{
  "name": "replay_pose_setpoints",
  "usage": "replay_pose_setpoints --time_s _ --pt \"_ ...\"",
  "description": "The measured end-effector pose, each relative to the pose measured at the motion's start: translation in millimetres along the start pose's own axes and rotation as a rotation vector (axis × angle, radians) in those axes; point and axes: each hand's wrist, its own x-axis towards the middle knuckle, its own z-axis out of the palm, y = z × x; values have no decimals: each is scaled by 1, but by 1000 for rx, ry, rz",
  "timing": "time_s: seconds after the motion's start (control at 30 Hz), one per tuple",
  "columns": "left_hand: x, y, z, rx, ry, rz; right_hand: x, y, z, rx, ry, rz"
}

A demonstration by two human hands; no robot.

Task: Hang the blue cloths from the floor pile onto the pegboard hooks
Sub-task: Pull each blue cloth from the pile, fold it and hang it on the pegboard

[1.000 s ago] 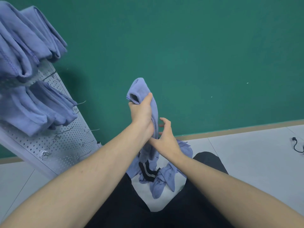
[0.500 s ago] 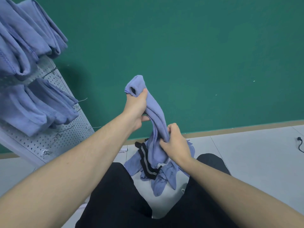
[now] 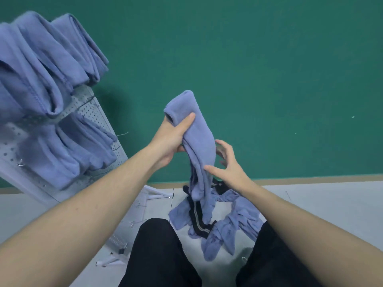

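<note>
Lots getting hidden or cropped in this one

The held blue cloth (image 3: 199, 141) is covering most of the left hand's (image 3: 167, 141) fingers and part of the right hand's (image 3: 226, 168) fingers. The pegboard (image 3: 87, 112) and its hung cloths (image 3: 41, 65) are running off the left edge, hooks mostly buried. A dark striped garment (image 3: 198, 220) is poking out of the floor pile (image 3: 234, 220), too tangled to identify.

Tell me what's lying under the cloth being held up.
Below the held cloth, gripped by the left hand, lies the floor pile of blue cloths with a dark striped band among them. What lies deeper in the pile is hidden.
</note>
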Motion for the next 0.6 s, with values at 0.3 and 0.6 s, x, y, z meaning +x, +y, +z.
replay_pose_setpoints --time_s 0.3,0.6 --pt "23 9 -44 -29 100 118 65 -21 10 -23 -298 146" --pt "22 -16 -86 -200 352 58 114 -43 28 70 -535 215"
